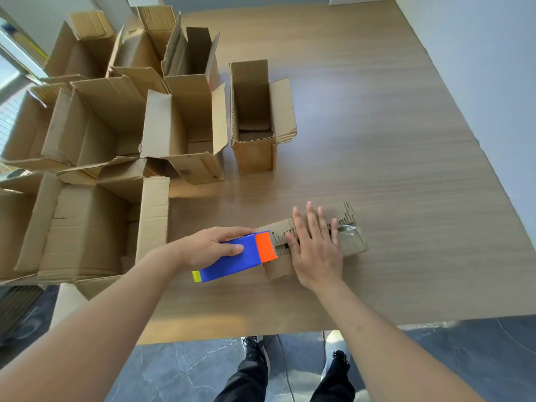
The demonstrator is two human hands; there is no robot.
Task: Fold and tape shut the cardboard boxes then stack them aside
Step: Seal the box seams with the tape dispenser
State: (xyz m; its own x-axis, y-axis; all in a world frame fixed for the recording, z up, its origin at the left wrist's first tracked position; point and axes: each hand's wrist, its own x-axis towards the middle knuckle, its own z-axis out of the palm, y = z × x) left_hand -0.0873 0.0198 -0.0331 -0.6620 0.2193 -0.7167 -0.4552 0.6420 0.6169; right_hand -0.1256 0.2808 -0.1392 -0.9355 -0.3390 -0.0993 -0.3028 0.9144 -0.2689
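Note:
A small cardboard box (352, 242) lies on the wooden table (377, 140) near the front edge, its flaps folded together. Clear tape (346, 229) shows on its right end. My right hand (314, 248) lies flat on the box top with straight fingers, pressing the flaps down. My left hand (211, 246) grips a blue tape dispenser (232, 258) with an orange head and a yellow tail. The orange head touches the left end of the box.
Several open cardboard boxes (95, 140) crowd the left side of the table. One narrow open box (255, 117) stands apart at the middle. A white wall (478, 68) borders the table's right side. My legs and the grey floor (174, 372) show below.

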